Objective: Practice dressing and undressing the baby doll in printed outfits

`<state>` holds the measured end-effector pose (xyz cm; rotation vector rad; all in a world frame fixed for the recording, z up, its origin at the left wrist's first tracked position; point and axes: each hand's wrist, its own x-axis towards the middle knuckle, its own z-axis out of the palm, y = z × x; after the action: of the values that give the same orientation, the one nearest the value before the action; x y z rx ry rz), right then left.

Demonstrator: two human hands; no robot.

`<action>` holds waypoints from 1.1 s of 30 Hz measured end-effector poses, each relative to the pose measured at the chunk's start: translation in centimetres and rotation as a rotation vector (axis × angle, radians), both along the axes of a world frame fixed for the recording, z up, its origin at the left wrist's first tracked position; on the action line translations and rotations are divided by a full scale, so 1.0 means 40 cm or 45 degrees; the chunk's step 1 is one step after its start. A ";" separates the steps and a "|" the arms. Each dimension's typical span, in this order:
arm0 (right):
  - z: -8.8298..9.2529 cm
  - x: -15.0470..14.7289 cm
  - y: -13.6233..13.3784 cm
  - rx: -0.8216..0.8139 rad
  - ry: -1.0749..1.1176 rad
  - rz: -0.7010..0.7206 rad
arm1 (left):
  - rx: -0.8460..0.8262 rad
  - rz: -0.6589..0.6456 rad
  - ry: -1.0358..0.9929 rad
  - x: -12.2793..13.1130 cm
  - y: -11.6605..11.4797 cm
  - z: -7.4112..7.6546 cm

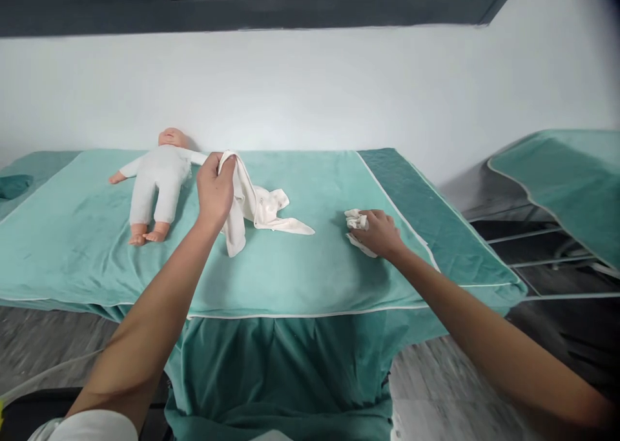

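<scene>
My left hand is closed on a cream baby garment, lifting one end off the green-covered bed while the rest trails on the cover to the right. My right hand has its fingers wrapped round a crumpled cream cloth lying on the bed at the right. A baby doll in a white suit lies on its back at the left, head toward the wall. One of its arms reaches close to my left hand.
Behind the bed is a white wall with a dark ledge above. At the right stands a metal frame with a green cover over part of it. Green fabric hangs down the bed's front.
</scene>
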<state>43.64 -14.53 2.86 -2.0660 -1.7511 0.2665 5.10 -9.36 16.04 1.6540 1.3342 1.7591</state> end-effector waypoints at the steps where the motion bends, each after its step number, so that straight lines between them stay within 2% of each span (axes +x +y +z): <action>1: -0.012 0.001 -0.011 -0.034 -0.121 -0.022 | -0.010 -0.004 0.008 0.000 -0.004 0.000; 3: -0.027 -0.002 -0.030 -0.069 -0.247 -0.008 | -0.037 -0.005 0.029 0.000 -0.012 -0.001; 6: -0.019 -0.007 -0.033 -0.055 -0.358 0.059 | -0.077 0.010 0.048 -0.001 -0.018 -0.003; 10: 0.016 -0.010 0.005 0.018 -0.233 0.227 | -0.092 -0.012 0.039 0.001 -0.017 -0.001; 13: 0.017 -0.023 0.032 0.072 -0.166 0.277 | -0.087 -0.032 0.033 0.004 -0.018 0.003; 15: 0.005 -0.033 0.041 0.003 -0.237 0.277 | -0.099 -0.042 0.043 0.006 -0.022 0.008; 18: -0.001 -0.039 0.044 -0.206 -0.363 0.298 | -0.138 -0.069 0.102 0.005 -0.029 0.019; 21: 0.040 -0.054 0.047 -0.326 -0.412 0.330 | -0.143 -0.092 0.175 0.002 -0.031 0.033; 23: 0.090 -0.092 0.048 -0.258 -0.406 0.333 | -0.129 -0.111 0.212 0.003 -0.031 0.047; 25: 0.143 -0.164 0.046 -0.067 -0.307 0.388 | -0.111 -0.146 0.242 0.010 -0.036 0.066; 28: 0.210 -0.310 0.042 0.125 0.119 0.669 | -0.078 -0.221 0.296 0.030 -0.055 0.103; 30: 0.244 -0.404 0.046 0.229 0.345 0.718 | -0.054 -0.252 0.333 0.041 -0.073 0.129; 33: 0.281 -0.492 0.071 0.251 0.356 0.721 | -0.008 -0.230 0.366 0.039 -0.093 0.160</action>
<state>23.95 -11.70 14.10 -1.2923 -2.0470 0.4967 6.65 -13.09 22.45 2.0135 1.2570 1.4547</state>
